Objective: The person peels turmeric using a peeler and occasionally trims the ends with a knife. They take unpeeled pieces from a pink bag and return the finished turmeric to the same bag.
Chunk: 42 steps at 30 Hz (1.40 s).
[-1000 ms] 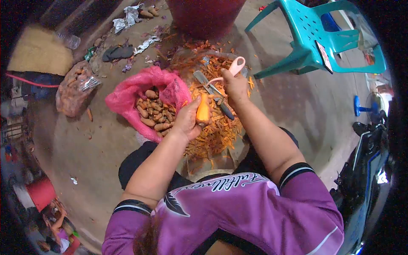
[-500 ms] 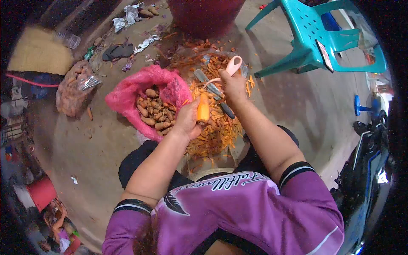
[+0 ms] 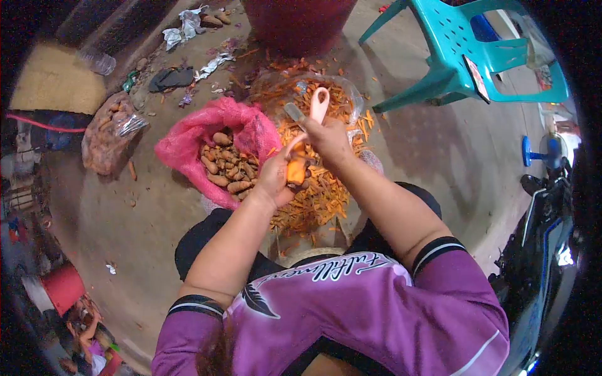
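Observation:
My left hand (image 3: 274, 180) is closed around a partly peeled sweet potato (image 3: 295, 172), its bright orange flesh showing. In my right hand (image 3: 328, 141) is a pink peeler (image 3: 319, 105), its looped handle sticking up past my fingers and its head close over the sweet potato. Brown, unpeeled sweet potatoes (image 3: 233, 168) fill an open pink mesh sack (image 3: 183, 141) left of my hands. Below both hands lies a spread of orange and brown peelings (image 3: 323, 203). A grey flat blade (image 3: 293, 112) shows beyond my right hand, the rest of it hidden.
A large dark red tub (image 3: 298, 25) stands ahead, with a teal plastic chair (image 3: 448, 44) at the right. A clear bag of roots (image 3: 111, 139) and a dark slipper (image 3: 172, 78) lie to the left. A motorcycle (image 3: 539, 244) is at far right.
My right hand has come down and left, bringing the peeler from above onto the sweet potato. The knife's dark handle, seen before, is now covered by my hand. My left hand has barely moved.

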Each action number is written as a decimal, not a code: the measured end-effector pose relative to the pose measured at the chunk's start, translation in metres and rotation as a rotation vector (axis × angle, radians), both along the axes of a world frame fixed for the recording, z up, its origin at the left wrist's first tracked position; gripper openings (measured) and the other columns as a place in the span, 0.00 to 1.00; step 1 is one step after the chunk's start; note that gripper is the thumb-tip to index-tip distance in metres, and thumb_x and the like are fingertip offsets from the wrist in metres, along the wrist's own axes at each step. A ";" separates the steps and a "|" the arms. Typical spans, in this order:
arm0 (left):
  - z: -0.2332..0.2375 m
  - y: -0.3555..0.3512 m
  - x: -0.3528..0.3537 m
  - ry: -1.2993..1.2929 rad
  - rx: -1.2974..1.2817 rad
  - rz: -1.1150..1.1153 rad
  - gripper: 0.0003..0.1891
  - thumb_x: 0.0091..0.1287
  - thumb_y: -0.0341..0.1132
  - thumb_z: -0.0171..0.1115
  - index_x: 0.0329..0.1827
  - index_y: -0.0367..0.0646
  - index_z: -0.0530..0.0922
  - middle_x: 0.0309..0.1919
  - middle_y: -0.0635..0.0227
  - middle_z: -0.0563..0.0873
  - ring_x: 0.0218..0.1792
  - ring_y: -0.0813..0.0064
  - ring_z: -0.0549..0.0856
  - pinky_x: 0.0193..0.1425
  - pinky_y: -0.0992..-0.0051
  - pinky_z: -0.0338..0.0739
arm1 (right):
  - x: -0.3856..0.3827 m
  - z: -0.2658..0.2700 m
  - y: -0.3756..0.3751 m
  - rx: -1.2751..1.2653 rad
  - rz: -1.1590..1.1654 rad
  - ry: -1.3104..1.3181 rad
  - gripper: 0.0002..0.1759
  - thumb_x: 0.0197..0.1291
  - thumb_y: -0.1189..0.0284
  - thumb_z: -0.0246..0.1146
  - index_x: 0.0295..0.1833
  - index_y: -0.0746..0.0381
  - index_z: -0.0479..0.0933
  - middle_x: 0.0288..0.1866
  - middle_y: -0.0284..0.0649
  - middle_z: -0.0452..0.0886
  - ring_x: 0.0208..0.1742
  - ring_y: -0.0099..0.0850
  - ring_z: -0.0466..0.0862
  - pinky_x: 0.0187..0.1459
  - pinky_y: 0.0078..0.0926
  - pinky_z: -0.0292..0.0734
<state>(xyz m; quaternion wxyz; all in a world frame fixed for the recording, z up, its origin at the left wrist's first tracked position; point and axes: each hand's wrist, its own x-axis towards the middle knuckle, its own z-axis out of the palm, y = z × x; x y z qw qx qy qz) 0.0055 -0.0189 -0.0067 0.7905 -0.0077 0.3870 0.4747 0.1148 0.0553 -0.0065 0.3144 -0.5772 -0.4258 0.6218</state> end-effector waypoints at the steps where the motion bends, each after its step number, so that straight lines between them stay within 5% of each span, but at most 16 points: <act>1: -0.006 -0.001 0.000 0.000 -0.011 -0.030 0.13 0.65 0.45 0.44 0.42 0.48 0.69 0.27 0.72 0.74 0.24 0.77 0.76 0.25 0.76 0.73 | 0.004 -0.004 0.005 0.042 -0.077 0.015 0.14 0.46 0.64 0.61 0.25 0.65 0.71 0.17 0.33 0.70 0.16 0.21 0.66 0.18 0.19 0.59; 6: -0.017 0.001 -0.004 -0.085 0.021 -0.076 0.14 0.63 0.45 0.47 0.42 0.45 0.71 0.28 0.70 0.77 0.28 0.75 0.78 0.28 0.74 0.75 | 0.014 -0.017 0.026 0.144 -0.269 -0.050 0.14 0.47 0.64 0.60 0.27 0.66 0.72 0.18 0.32 0.70 0.16 0.21 0.66 0.18 0.20 0.60; 13: -0.013 0.000 -0.004 0.016 -0.041 0.090 0.18 0.64 0.46 0.44 0.46 0.40 0.70 0.37 0.64 0.78 0.37 0.71 0.77 0.42 0.70 0.73 | -0.014 0.010 -0.027 0.063 -0.015 0.218 0.15 0.48 0.64 0.60 0.19 0.62 0.69 0.15 0.29 0.66 0.15 0.19 0.64 0.16 0.19 0.56; 17: -0.012 0.003 -0.004 0.056 -0.010 0.052 0.18 0.64 0.46 0.45 0.46 0.40 0.70 0.37 0.64 0.78 0.38 0.70 0.77 0.43 0.71 0.72 | -0.008 0.004 -0.019 0.043 0.051 0.097 0.15 0.48 0.64 0.60 0.20 0.63 0.70 0.14 0.29 0.66 0.14 0.19 0.64 0.16 0.19 0.57; 20: -0.010 0.007 -0.001 0.045 -0.018 0.107 0.15 0.59 0.43 0.52 0.42 0.43 0.72 0.31 0.67 0.78 0.32 0.72 0.78 0.30 0.74 0.75 | -0.005 -0.007 -0.010 -0.032 0.002 0.102 0.14 0.48 0.64 0.60 0.21 0.63 0.70 0.13 0.30 0.66 0.13 0.20 0.64 0.15 0.19 0.57; 24: -0.028 0.002 -0.008 -0.067 0.045 -0.037 0.14 0.61 0.44 0.49 0.44 0.45 0.71 0.31 0.68 0.78 0.30 0.75 0.78 0.27 0.77 0.74 | 0.014 -0.014 0.026 -0.010 -0.260 0.054 0.15 0.46 0.65 0.60 0.20 0.68 0.74 0.18 0.38 0.74 0.16 0.23 0.71 0.19 0.24 0.64; 30: 0.006 0.008 0.006 0.143 -0.045 0.021 0.14 0.63 0.45 0.47 0.42 0.46 0.70 0.26 0.69 0.77 0.24 0.77 0.77 0.23 0.78 0.72 | 0.001 0.010 -0.007 0.104 0.100 -0.014 0.21 0.45 0.58 0.61 0.25 0.69 0.76 0.20 0.38 0.76 0.22 0.26 0.76 0.27 0.27 0.70; 35: -0.004 -0.001 0.003 0.120 -0.050 -0.068 0.14 0.63 0.46 0.47 0.42 0.47 0.70 0.24 0.70 0.76 0.22 0.77 0.76 0.21 0.77 0.71 | 0.018 -0.049 0.032 0.150 -0.242 -0.052 0.16 0.44 0.64 0.61 0.26 0.70 0.76 0.21 0.41 0.77 0.22 0.25 0.76 0.26 0.27 0.70; 39: -0.004 0.003 0.001 0.195 -0.108 -0.019 0.13 0.64 0.45 0.46 0.41 0.46 0.70 0.25 0.70 0.76 0.22 0.77 0.75 0.21 0.77 0.71 | 0.005 0.013 0.007 0.043 -0.164 0.120 0.15 0.47 0.64 0.61 0.23 0.67 0.72 0.18 0.34 0.71 0.19 0.20 0.68 0.19 0.20 0.61; 42: 0.005 0.002 0.001 0.137 -0.033 0.025 0.12 0.64 0.42 0.45 0.40 0.45 0.71 0.26 0.70 0.76 0.24 0.76 0.76 0.21 0.75 0.71 | -0.003 -0.003 -0.009 0.132 0.059 0.082 0.15 0.47 0.65 0.60 0.24 0.69 0.73 0.19 0.36 0.73 0.18 0.22 0.70 0.20 0.20 0.63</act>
